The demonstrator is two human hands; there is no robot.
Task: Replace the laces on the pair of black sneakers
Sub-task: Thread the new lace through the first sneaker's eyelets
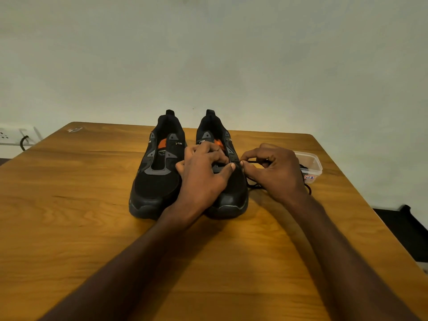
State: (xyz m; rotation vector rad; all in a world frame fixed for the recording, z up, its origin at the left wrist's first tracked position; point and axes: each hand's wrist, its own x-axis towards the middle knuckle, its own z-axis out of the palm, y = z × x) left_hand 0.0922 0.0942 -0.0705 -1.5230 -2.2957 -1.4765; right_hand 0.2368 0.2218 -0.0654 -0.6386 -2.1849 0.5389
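Two black sneakers stand side by side on the wooden table [69,205], toes toward me. The left sneaker [157,172] has no lace in its grey eyelets. My left hand [203,174] grips the upper of the right sneaker [231,195] at its lower eyelets, thumb on the right side. My right hand [273,172] pinches the tip of a black lace [253,161] next to that shoe's right eyelet row. The rest of the lace trails on the table beside the shoe and behind my right wrist.
A small clear plastic box [310,164] with a red and blue label stands at the table's right edge, holding more black lace. A wall socket [14,135] with a dark cable sits beyond the table's left corner. A sticker [74,129] lies at the far left corner.
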